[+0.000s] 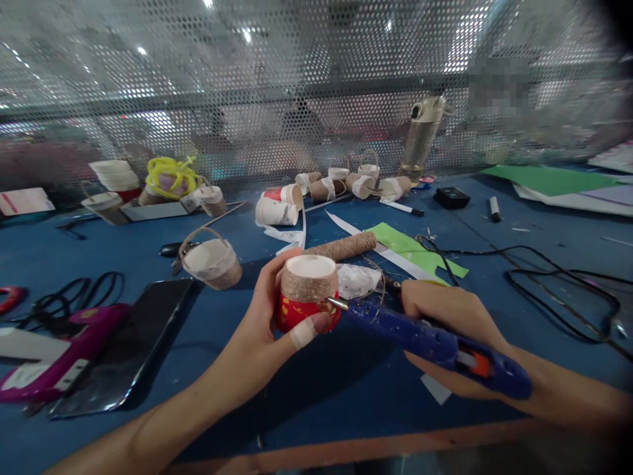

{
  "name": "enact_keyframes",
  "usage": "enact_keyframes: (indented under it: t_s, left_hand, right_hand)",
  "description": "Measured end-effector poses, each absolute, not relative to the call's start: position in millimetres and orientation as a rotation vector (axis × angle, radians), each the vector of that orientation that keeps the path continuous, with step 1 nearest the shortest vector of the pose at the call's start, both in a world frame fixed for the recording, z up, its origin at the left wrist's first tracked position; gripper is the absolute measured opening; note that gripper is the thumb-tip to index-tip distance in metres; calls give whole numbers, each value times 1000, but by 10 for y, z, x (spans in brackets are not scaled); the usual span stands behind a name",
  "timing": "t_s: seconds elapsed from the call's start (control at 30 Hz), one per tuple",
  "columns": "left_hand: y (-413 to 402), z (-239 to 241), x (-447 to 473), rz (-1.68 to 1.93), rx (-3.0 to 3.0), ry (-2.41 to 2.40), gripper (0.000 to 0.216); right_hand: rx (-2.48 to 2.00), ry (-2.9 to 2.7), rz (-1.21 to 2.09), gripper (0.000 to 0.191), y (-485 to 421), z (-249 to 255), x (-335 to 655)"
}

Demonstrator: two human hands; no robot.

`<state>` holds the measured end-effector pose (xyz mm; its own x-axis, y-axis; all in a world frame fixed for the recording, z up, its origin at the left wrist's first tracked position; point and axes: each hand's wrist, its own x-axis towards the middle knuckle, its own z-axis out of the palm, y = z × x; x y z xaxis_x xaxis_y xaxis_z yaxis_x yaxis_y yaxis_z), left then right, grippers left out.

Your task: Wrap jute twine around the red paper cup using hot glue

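My left hand (270,323) is wrapped round a red paper cup (297,315), its thumb across the front with a strip of tape on it. Brown twine (309,285) winds round one half of the cup, and the white end faces up. In my right hand (445,310) is a blue hot glue gun (410,333). Its metal nozzle points left and meets the cup's side just below the twine. Behind the cup lie a roll of twine (346,246) and a crumpled white piece (359,282).
A small twine basket (211,262) stands left of the cup, beside a phone (133,343) and a purple glue gun (74,353). Several paper cups (279,212) lie further back. Green paper (410,247), a black cable (564,270) and a bottle (422,138) are to the right.
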<state>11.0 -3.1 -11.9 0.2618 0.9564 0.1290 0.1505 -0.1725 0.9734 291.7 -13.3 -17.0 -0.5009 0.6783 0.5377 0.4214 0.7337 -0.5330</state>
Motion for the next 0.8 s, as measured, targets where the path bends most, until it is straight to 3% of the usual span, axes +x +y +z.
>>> enact_keyframes:
  t_s: [0.43, 0.8]
  left_hand:
    - [-24, -98, 48, 1022, 1435, 965, 67]
    - [-87, -13, 169, 1018, 1351, 1066, 79]
  right_hand:
    - [-893, -2116, 477, 33, -138, -148, 2920]
    - [-916, -2223, 455, 34, -212, -9, 2913]
